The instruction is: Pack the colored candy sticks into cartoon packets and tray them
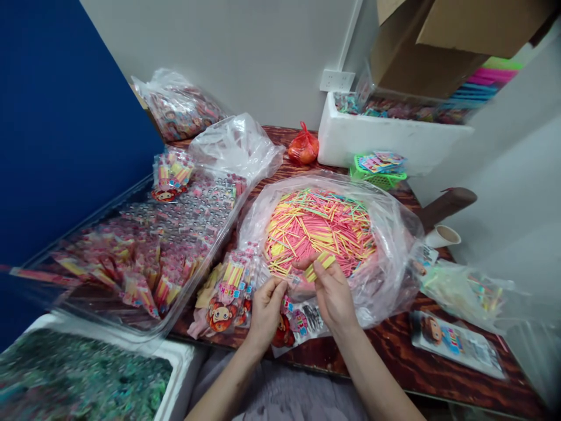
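Several yellow and pink sticks (319,266) lie side by side in my right hand (333,292), between thumb and fingers. My left hand (268,307) is closed in a pinch at the top edge of a clear printed bag (302,321), which hangs below and between both hands. Just beyond them, a large plastic-lined container (394,234) holds a heap of pink, yellow and green sticks (319,231). Filled printed bags (225,301) with a cartoon face lie left of my left hand.
A clear tray (210,257) of small packets stands left, above a white foam box (179,356) of green pieces. Behind are a red bag (303,146), a green basket (379,178) and a foam box (390,137). A paper cup (442,236) and printed pack (458,344) are right.
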